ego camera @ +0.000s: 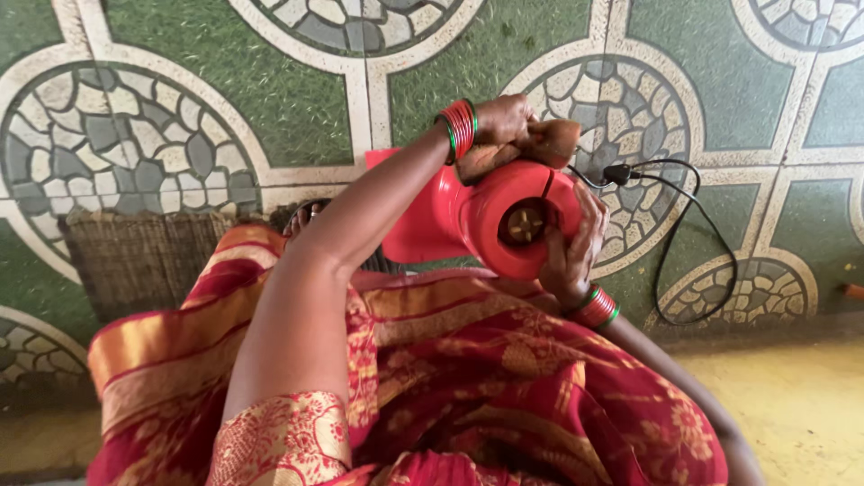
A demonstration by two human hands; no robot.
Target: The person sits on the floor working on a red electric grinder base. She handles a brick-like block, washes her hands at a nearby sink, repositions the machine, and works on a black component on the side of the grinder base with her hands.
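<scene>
Red plastic appliance base (504, 220), held tipped over the lap, its round drive socket facing the camera and its long axis running away toward the floor. The left hand (508, 126) is closed over a brown cloth (549, 139) pressed on the upper edge; the right hand (576, 243) cups the lower right side, fingers (589, 216) curled on the smooth shell. A black cord (684, 234) loops from the base across the patterned tile floor (297, 99). A woven mat (135, 256) lies to the left.
</scene>
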